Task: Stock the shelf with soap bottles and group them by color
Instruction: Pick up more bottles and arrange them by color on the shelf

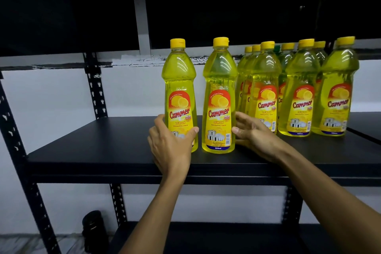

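Two yellow lemon soap bottles stand upright at the front of the black shelf board (103, 150). My left hand (171, 146) wraps around the lower part of the left bottle (179, 88), with the thumb on its label and the fingers round its left side. My right hand (253, 136) rests just right of the second bottle (219, 97), fingers apart, thumb tip touching its side. A group of several more yellow bottles (296, 93) stands to the right, in rows reaching to the back. A green cap (277, 48) peeks out among them.
The shelf's left half is bare black board. Perforated black uprights (95, 86) stand at the left, with a white wall behind. A lower shelf (206, 237) sits below, and a dark object (93, 231) stands on the floor at the lower left.
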`<state>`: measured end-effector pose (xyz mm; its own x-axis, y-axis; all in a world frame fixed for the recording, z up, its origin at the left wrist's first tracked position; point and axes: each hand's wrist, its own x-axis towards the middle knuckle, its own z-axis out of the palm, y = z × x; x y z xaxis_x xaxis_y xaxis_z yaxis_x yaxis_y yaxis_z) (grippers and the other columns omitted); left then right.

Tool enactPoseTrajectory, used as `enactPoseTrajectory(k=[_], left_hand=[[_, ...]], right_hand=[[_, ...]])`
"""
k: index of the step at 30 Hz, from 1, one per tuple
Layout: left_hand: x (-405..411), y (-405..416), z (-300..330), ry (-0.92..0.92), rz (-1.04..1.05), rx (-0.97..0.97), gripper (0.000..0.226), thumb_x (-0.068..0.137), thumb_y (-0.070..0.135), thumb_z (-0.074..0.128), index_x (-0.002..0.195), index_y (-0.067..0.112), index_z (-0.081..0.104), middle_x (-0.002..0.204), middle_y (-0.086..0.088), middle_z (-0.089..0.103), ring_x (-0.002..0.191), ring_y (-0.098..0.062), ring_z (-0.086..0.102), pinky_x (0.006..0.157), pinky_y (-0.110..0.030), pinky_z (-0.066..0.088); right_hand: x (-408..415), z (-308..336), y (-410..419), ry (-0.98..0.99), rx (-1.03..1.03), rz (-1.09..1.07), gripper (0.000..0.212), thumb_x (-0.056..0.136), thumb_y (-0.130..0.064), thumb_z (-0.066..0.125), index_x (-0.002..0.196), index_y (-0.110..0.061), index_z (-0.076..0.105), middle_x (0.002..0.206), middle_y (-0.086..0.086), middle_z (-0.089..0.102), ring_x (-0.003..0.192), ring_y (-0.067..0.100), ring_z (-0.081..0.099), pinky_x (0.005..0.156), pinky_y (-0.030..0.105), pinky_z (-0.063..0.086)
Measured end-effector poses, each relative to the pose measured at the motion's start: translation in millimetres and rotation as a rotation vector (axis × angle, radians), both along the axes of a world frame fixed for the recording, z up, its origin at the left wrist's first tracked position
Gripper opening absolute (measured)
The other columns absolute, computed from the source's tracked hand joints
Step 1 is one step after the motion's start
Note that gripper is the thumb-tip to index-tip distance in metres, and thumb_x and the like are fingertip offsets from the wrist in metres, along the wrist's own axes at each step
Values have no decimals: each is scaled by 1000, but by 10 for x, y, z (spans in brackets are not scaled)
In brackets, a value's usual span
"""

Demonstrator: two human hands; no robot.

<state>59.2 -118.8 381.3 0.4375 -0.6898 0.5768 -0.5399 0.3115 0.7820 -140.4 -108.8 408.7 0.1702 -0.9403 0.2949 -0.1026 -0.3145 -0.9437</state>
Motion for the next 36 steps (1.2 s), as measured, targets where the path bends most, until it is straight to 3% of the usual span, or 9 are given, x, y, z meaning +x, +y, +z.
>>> enactPoseTrajectory(k=[4, 9, 12, 15, 20, 23, 26, 31, 36], left_hand=[[63, 13, -30, -26, -48, -16, 84, 69, 48, 82, 135, 21, 38, 127, -7, 51, 118, -25, 49, 87, -36, 45], [223, 5, -65, -43, -159, -17, 79, 71, 36, 84, 135, 26, 38, 125, -2, 55, 113, -21, 56, 88, -45, 54], [319, 10, -65, -27, -246, 17, 76, 73, 26, 84, 136, 26, 41, 125, -3, 58, 108, -17, 58, 77, -31, 54], [377, 40, -72, -22, -299, 16, 73, 75, 22, 83, 136, 25, 43, 119, 0, 62, 99, -12, 60, 64, -12, 44], [392, 71, -59, 7, -336, 17, 73, 75, 21, 83, 135, 26, 43, 111, 5, 61, 95, -9, 60, 64, -9, 43], [390, 68, -5, 52, -352, 58, 74, 75, 24, 83, 135, 27, 41, 107, 6, 59, 91, -9, 61, 66, -16, 47], [395, 28, 41, 68, -343, 95, 70, 75, 26, 83, 132, 27, 43, 105, 4, 62, 89, -12, 63, 71, -26, 52], [415, -57, 104, 60, -342, 145, 66, 74, 26, 83, 129, 25, 46, 108, -1, 67, 90, -16, 67, 74, -31, 55], [396, -213, 169, 47, -351, 179, 67, 75, 22, 83, 130, 22, 45, 116, -7, 66, 92, -17, 65, 72, -30, 53]], right_hand=[[27, -57, 41, -8, -55, -113, 48, 96, -3, 52, 134, -31, 43, 108, -16, 65, 105, 8, 65, 84, 28, 55], [80, -81, 94, 36, -108, -215, 56, 93, -8, 59, 145, -20, 40, 114, -10, 62, 116, 16, 58, 95, 36, 51], [111, -81, 125, 92, -126, -236, 65, 88, -16, 67, 146, -19, 37, 127, -1, 60, 108, 8, 60, 81, 21, 55], [167, -78, 147, 164, -138, -264, 73, 85, -15, 70, 147, -19, 32, 106, -15, 54, 85, -7, 55, 60, 8, 51], [210, -81, 179, 236, -154, -312, 81, 82, -18, 73, 149, -21, 27, 108, -12, 48, 86, -3, 52, 61, 9, 47], [228, -76, 192, 278, -164, -337, 84, 80, -22, 75, 149, -22, 27, 112, -11, 48, 100, 4, 51, 71, 12, 47], [245, -78, 172, 316, -167, -368, 89, 77, -26, 78, 149, -22, 26, 115, -8, 52, 102, 9, 54, 81, 24, 49], [236, -75, 80, 259, -117, -403, 91, 72, -23, 81, 147, -21, 30, 121, 3, 59, 111, 21, 60, 94, 42, 53], [275, -61, -111, 262, -71, -497, 91, 72, -20, 83, 147, -19, 30, 133, 9, 57, 121, 26, 56, 97, 46, 51]])
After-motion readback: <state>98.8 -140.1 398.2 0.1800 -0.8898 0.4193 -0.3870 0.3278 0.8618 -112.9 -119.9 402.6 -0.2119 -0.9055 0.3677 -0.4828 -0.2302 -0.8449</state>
